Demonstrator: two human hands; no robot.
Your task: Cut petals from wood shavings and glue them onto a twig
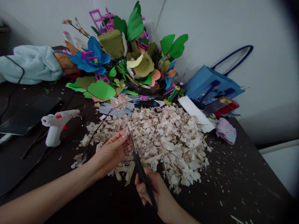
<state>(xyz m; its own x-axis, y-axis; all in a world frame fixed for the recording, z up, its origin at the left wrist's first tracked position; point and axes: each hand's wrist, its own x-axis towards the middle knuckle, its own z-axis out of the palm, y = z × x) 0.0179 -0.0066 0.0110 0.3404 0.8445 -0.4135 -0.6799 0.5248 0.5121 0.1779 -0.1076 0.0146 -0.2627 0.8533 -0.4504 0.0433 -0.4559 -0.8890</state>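
My right hand (153, 189) is wrapped round the black handles of a pair of scissors (140, 168), whose blades point up and away from me. Just left of the blades, my left hand (116, 147) is closed in a pinch at the fingertips. What it pinches is too small to make out against the pale scraps behind. Both hands hover at the near side of a wide heap of crumpled, pale beige paper-like scraps (173, 140). A brown twig with pale pink petals (119, 102) at its tip leans across the heap's left side.
A white glue gun (53, 127) stands at the left near a dark tablet (30, 113). Translucent glue sticks (105, 109), green thread (173, 95) and a white strip (196, 113) lie behind the heap. Felt flowers (140, 65) and a blue bag (210, 84) stand against the wall.
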